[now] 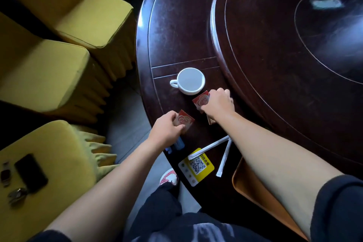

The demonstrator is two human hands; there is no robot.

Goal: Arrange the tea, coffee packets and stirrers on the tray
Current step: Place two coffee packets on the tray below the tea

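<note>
Left hand near the tabletop edge, fingers curled narrow around a red packet; right hand just below the white cup, fingers closed on a second red packet. Two white stirrers lying loose nearer the body, one across a yellow card, with the tan tray at the near edge under the right forearm.

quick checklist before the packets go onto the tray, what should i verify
1. Left hand grips a red packet: ok.
2. Right hand grips the other red packet: ok.
3. Tray within reach under the right forearm: ok.
4. Tray surface free: cannot tell, mostly hidden.
5. White cup clear of the lift path: not ok, close beside the right packet.
6. Stirrers placed on the tray: not ok, they lie on the table.
</note>
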